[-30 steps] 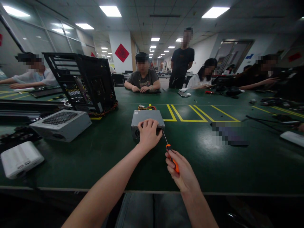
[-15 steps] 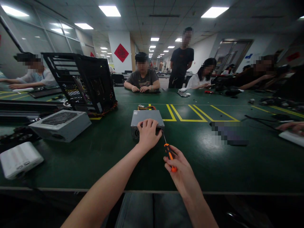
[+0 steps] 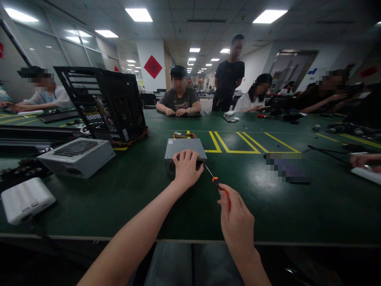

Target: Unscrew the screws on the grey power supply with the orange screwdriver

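Note:
A grey computer power supply (image 3: 186,147) lies on the green table in front of me, its bundle of cables (image 3: 184,135) at the far side. My left hand (image 3: 187,166) grips its near edge, fingers curled over the top and thumb toward the right corner. An orange and black screwdriver (image 3: 216,181) is held in my right hand (image 3: 235,206), which is closed around the handle. Its thin metal shaft points up and left, with the tip at the near right corner of the power supply. Whether the tip sits in a screw is too small to tell.
Left of me stand a second power supply (image 3: 77,157), an open black computer case (image 3: 104,103) and a white power bank (image 3: 27,199). A pixelated dark flat object (image 3: 287,169) lies to the right. Several people sit or stand around the table (image 3: 133,214).
My right hand has shifted right and turned over the screwdriver's handle, so the tool slants more to the right. Its tip stays by the same corner; my left hand holds its place.

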A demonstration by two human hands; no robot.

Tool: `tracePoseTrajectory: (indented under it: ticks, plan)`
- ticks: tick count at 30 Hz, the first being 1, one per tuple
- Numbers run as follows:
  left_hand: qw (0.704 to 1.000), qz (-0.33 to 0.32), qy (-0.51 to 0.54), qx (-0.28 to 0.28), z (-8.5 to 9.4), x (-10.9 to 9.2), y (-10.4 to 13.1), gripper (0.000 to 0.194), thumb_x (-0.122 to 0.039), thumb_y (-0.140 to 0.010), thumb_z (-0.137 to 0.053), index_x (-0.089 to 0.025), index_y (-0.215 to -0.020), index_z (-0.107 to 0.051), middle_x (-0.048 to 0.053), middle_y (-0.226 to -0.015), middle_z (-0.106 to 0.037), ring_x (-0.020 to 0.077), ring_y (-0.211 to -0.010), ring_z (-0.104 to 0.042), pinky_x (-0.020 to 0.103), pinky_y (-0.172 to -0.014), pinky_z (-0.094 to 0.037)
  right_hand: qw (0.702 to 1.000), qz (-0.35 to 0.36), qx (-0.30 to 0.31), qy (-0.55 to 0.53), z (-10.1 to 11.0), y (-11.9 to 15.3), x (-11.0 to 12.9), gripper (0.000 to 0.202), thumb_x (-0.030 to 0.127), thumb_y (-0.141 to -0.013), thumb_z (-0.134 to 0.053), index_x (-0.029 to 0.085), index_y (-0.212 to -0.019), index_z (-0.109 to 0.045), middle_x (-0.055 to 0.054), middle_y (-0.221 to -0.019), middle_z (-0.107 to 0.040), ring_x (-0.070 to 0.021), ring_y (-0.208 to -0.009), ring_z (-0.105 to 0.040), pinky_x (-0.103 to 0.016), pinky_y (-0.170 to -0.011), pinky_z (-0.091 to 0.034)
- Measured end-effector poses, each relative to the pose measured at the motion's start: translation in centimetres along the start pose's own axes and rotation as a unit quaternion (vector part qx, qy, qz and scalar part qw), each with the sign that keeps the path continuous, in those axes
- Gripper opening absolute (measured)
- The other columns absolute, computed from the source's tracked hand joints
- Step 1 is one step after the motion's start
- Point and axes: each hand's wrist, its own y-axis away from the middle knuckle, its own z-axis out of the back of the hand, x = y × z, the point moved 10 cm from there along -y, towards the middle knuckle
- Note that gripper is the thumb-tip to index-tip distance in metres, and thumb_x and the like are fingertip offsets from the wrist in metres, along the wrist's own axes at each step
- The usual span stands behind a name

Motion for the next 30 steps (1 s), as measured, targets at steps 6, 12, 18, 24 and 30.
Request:
tracePoseTrajectory:
  ticks: [6,12,18,24,30]
  plan:
    - [1.000,-0.005,0.000,-0.003,0.1,-0.1,0.0,0.025,-0.033,-0.079,-0.052,-0.023,-0.101,-0.050,0.006,-0.110,-0.054,0.0253,-0.109,-0.042,0.044,-0.093,-0.025,0.999,0.050,-0.007,-0.003,-0.2,0.2,1.8,0.028,0.024,-0.088,-0.037,0.016,-0.112,-0.050,-0.014,-0.111,-0.052,-0.0209,-0.095,-0.059,-0.033,-0.071,-0.053]
    - [1.000,0.004,-0.005,0.008,0.0,0.0,0.0,0.025,-0.033,-0.079,-0.052,-0.024,-0.102,-0.051,0.006,-0.113,-0.053,0.0256,-0.110,-0.041,0.044,-0.094,-0.024,0.998,0.062,-0.021,0.025,-0.3,0.1,2.7,0.029,0.024,-0.091,-0.035,0.016,-0.114,-0.049,-0.012,-0.100,-0.058,-0.0206,-0.088,-0.062,-0.032,-0.067,-0.053]
    - [1.000,0.004,0.002,0.007,-0.1,0.0,-0.1,0.025,-0.034,-0.079,-0.052,-0.024,-0.102,-0.051,0.006,-0.111,-0.054,0.0256,-0.109,-0.041,0.044,-0.093,-0.024,0.998,0.043,0.014,0.044,-0.7,0.2,2.3,0.030,0.034,-0.090,-0.036,0.015,-0.109,-0.050,-0.012,-0.095,-0.062,-0.0216,-0.080,-0.064,-0.032,-0.060,-0.053]
    - [1.000,0.001,0.002,0.001,0.0,-0.1,-0.1,0.023,-0.034,-0.079,-0.052,-0.024,-0.100,-0.051,0.006,-0.109,-0.054,0.0256,-0.109,-0.042,0.044,-0.093,-0.025,0.997,0.079,-0.005,0.018,-0.6,0.3,3.4,0.027,0.023,-0.089,-0.036,0.015,-0.112,-0.049,-0.014,-0.105,-0.056,-0.0215,-0.094,-0.060,-0.033,-0.071,-0.053]
    - [1.000,-0.003,0.004,-0.005,0.1,-0.1,0.0,0.024,-0.033,-0.079,-0.052,-0.024,-0.101,-0.050,0.006,-0.110,-0.053,0.0253,-0.108,-0.042,0.044,-0.093,-0.025,0.999,0.039,0.013,0.017,-0.5,0.1,2.0,0.026,0.028,-0.092,-0.033,0.017,-0.109,-0.050,-0.009,-0.093,-0.059,-0.0192,-0.080,-0.062,-0.031,-0.064,-0.052]
